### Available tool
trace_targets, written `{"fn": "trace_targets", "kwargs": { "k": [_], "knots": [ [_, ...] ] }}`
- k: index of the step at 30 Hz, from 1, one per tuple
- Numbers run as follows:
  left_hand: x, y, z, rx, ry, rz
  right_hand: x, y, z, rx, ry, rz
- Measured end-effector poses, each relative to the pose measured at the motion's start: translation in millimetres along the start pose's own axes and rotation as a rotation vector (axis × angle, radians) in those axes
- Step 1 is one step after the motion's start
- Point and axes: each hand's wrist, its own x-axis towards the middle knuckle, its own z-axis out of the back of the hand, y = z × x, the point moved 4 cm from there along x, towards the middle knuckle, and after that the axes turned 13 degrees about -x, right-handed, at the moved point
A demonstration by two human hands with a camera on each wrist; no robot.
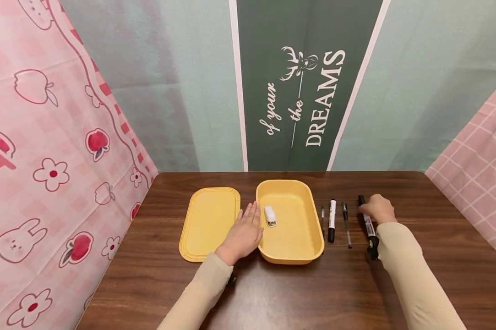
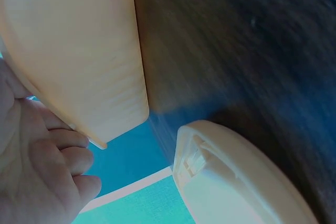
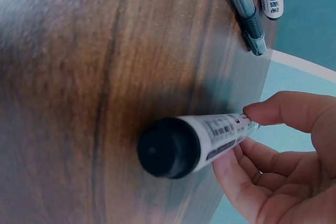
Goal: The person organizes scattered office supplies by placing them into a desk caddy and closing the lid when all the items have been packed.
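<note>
My left hand point(image 1: 242, 233) rests with straight fingers against the left rim of a yellow plastic box point(image 1: 291, 256). Its fingers also touch that rim in the left wrist view. Inside the box, towards its left side, lies a small white stapler-like object point(image 1: 269, 214). At the right, my right hand point(image 1: 379, 208) pinches a whiteboard marker point(image 1: 369, 226) with a white printed barrel and black ends. The right wrist view shows thumb and fingers on either side of this marker point(image 3: 218, 132), its black end towards the camera.
A yellow lid point(image 1: 210, 220) lies flat left of the box. Between box and right hand are another whiteboard marker point(image 1: 332, 221), a clear-barrelled pen point(image 1: 347, 224) and a thin pen point(image 1: 323, 214) close against the box. Curtains point(image 1: 182, 91) hang behind the wooden table point(image 1: 264, 298).
</note>
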Motion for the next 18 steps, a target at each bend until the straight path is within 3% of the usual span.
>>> {"fn": "trace_targets", "kwargs": {
  "k": [10,18],
  "knots": [
    [1.5,0.7,1.5,-0.01,-0.001,0.004,2.8,0.9,4.3,-0.002,-0.007,0.039],
    [1.7,1.5,1.3,-0.015,-0.002,0.002,1.1,2.8,4.2,0.0,0.011,0.022]
  ]
}}
